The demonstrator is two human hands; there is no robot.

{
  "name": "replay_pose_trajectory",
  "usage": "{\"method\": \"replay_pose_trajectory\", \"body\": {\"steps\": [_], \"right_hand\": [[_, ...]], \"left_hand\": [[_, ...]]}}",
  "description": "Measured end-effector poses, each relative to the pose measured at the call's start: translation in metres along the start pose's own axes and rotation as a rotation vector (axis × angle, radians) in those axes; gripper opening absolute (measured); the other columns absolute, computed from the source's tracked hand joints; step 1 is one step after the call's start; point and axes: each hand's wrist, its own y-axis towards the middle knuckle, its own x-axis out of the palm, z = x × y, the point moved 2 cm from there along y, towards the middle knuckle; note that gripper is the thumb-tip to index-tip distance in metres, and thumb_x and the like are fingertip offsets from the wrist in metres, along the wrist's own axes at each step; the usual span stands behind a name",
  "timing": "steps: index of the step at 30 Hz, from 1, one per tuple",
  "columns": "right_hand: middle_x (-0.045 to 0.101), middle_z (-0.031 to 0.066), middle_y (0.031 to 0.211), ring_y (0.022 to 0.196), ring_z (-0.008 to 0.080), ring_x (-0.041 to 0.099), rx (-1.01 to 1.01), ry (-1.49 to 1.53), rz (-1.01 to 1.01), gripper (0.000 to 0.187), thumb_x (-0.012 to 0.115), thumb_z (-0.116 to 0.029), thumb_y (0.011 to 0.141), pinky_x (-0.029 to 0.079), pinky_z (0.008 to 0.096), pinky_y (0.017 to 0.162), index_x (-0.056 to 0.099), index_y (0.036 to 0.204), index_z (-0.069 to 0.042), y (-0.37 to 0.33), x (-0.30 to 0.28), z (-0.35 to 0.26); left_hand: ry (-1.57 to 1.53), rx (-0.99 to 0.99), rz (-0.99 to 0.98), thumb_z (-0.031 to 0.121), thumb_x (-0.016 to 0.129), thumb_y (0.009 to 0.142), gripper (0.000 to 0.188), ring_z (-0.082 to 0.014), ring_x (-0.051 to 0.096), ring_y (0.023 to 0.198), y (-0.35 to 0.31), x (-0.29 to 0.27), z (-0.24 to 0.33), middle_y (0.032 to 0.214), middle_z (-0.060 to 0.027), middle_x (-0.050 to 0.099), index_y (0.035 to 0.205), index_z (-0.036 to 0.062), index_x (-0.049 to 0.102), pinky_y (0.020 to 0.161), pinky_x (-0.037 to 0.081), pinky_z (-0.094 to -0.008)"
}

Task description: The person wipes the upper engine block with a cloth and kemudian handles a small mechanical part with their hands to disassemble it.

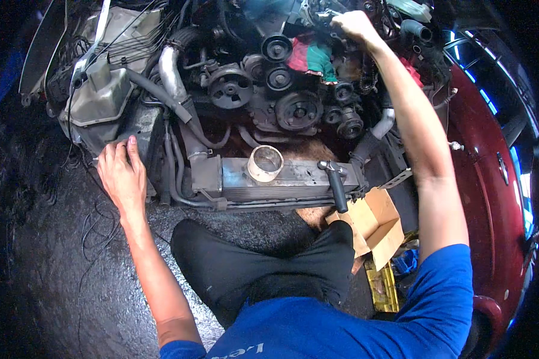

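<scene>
Beyond the finned cooler (269, 192), over the round-pulleyed metal engine (262, 110), the right hand (354, 26) curls its fingers, any hold unclear, while the left hand (124, 173) spreads loosely, apparently empty, near a blocky plastic reservoir (102, 96).

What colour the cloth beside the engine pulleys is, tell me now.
The cloth is pinkish red on its left and green on its right, seen in the head view.

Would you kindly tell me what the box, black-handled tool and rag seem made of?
Box: matte cardboard, likely, from its tan folded flaps. Black-handled tool: head likely metal, being silvery; handle perhaps rubber or plastic, being dark. Red-and-green rag on the engine: soft, matte fabric, judging by its creases.
</scene>
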Motion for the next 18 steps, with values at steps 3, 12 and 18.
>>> {"method": "replay_pose_trajectory", "body": {"steps": [3, 12, 18], "right_hand": [[0.063, 0.0038, 0.069, 0.053, 0.0162, 0.057, 0.491, 0.744, 0.128, 0.02, 0.067, -0.017, 0.093, 0.05, 0.0337, 0.055, 0.068, 0.08, -0.001, 0.004, 0.007, 0.013], [0.07, 0.0245, 0.088, 0.077, 0.043, 0.069, -0.119, -0.939, 0.099, 0.021, 0.064, -0.019, 0.081, 0.056, 0.0488, 0.071, 0.068, 0.091, -0.002, 0.011, -0.025, 0.0], [0.069, 0.0248, 0.086, 0.07, 0.0426, 0.066, -0.074, -0.781, 0.096, 0.022, 0.064, -0.016, 0.086, 0.054, 0.0462, 0.061, 0.065, 0.101, -0.001, 0.036, -0.023, 0.028]], "left_hand": [[0.007, 0.002, 0.004, 0.033, 0.057, 0.104, 0.038, -0.0347, 0.062, 0.105, 0.0, 0.0, 0.0, 0.106, -0.0151, 0.067, 0.102, -0.0014, 0.073, 0.094, 0.047, -0.046], [-0.017, -0.01, 0.004, 0.031, 0.059, 0.103, 0.034, -0.0345, 0.062, 0.105, -0.002, 0.001, 0.0, 0.107, -0.0142, 0.067, 0.104, -0.0002, 0.073, 0.094, 0.047, -0.0458], [-0.003, 0.006, 0.014, 0.03, 0.06, 0.102, 0.033, -0.0341, 0.062, 0.106, -0.001, 0.001, -0.002, 0.106, -0.0145, 0.067, 0.103, 0.0, 0.073, 0.094, 0.047, -0.0457]]}}
